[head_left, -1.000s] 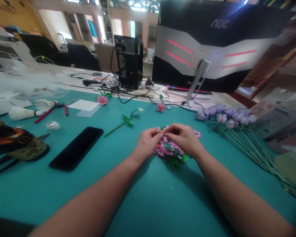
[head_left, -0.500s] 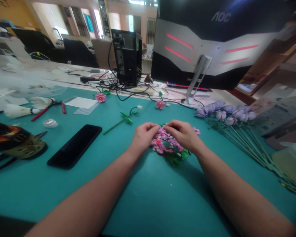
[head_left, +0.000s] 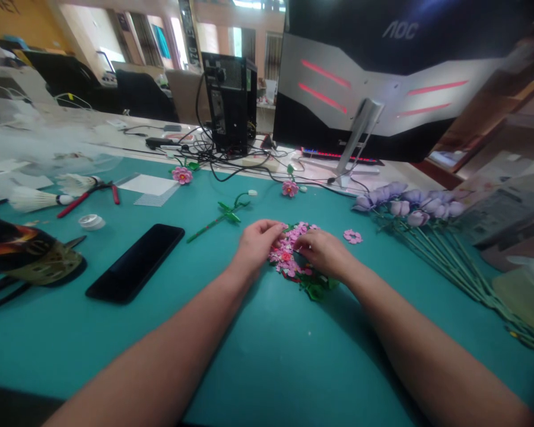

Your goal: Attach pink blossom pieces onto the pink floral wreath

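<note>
A small wreath of pink toy flowers (head_left: 286, 257) with green leaves at its lower edge lies on the teal mat. My left hand (head_left: 258, 242) is closed at its upper left side, thumb and fingers pinching the rim. From the right, my right hand (head_left: 324, 251) bends over the wreath, its curled fingertips on the flowers near the central opening. That hand covers the wreath's right part, and any small piece between its fingers is hidden. To the right lies a small pink ring of petals (head_left: 352, 236), apart from both hands.
A green toy stem (head_left: 220, 218) and a black phone (head_left: 136, 264) lie left. Pink flowers (head_left: 182, 175) (head_left: 289, 188) sit farther back. Red-handled pliers (head_left: 86, 197), shuttlecocks (head_left: 35, 200) and a dark bottle (head_left: 26, 252) are far left. Purple flowers (head_left: 409, 204) lie right, below a monitor (head_left: 382, 77).
My right hand has moved down and slightly left over the wreath, uncovering its top and the pink petal ring at the right. My left hand has barely moved.
</note>
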### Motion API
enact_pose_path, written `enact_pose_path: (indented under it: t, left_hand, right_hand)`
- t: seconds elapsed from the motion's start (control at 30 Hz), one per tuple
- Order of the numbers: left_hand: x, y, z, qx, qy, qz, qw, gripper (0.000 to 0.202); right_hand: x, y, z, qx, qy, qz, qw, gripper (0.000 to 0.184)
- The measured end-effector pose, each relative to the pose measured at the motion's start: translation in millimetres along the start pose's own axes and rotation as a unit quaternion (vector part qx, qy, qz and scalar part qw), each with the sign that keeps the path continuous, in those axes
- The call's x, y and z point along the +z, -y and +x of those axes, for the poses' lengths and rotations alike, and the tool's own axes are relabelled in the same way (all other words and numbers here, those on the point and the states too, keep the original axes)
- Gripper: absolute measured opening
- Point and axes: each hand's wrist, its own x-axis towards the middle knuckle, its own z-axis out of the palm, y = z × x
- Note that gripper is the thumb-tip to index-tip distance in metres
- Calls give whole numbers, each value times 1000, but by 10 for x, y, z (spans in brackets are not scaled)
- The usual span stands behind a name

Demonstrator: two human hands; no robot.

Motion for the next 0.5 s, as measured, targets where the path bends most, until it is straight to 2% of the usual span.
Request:
enact_pose_path:
  t: [0.13, 0.23, 0.4, 0.5]
  left_hand:
    - [-3, 6, 6, 1, 1, 2, 1000, 24]
    - [4, -3, 1, -4, -2, 0, 1000, 23]
    - [11, -17, -12, -5, -2, -4, 1000, 21]
    - [10, -17, -15, -3, -4, -1, 1000, 22]
  right_hand:
    - [81, -31, 6, -19, 14, -8, 1000, 30]
    - [75, -61, 4, -12, 18, -23, 1000, 28]
    - [51, -76, 7, 12, -8, -25, 1000, 23]
    - [97, -73, 13, -3, -21, -19, 1000, 25]
